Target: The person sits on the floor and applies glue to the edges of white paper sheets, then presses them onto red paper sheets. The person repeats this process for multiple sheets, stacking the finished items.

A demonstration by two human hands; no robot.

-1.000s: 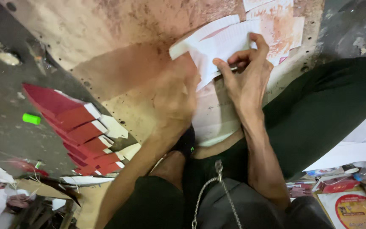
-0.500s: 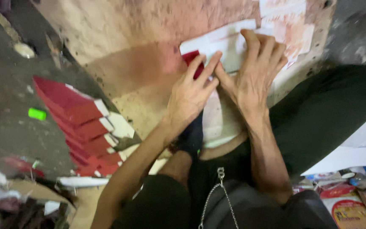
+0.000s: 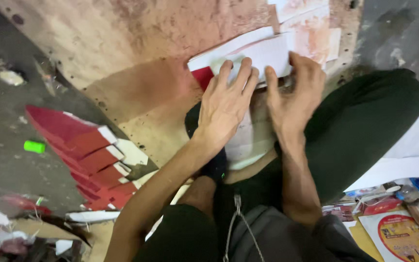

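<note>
Your hands cover the white card's lower edge; at five o'clock, the round-printed packet is cut off.

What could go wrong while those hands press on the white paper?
The left hand and right hand press flat on the white folded sheet, so it might crease crookedly or slip on the stained board. The board's reddish stains could also smudge the white paper.

Our left hand and right hand side by side on the folded card, fanned card stack to our left on the floor, printed packets at right.
</note>
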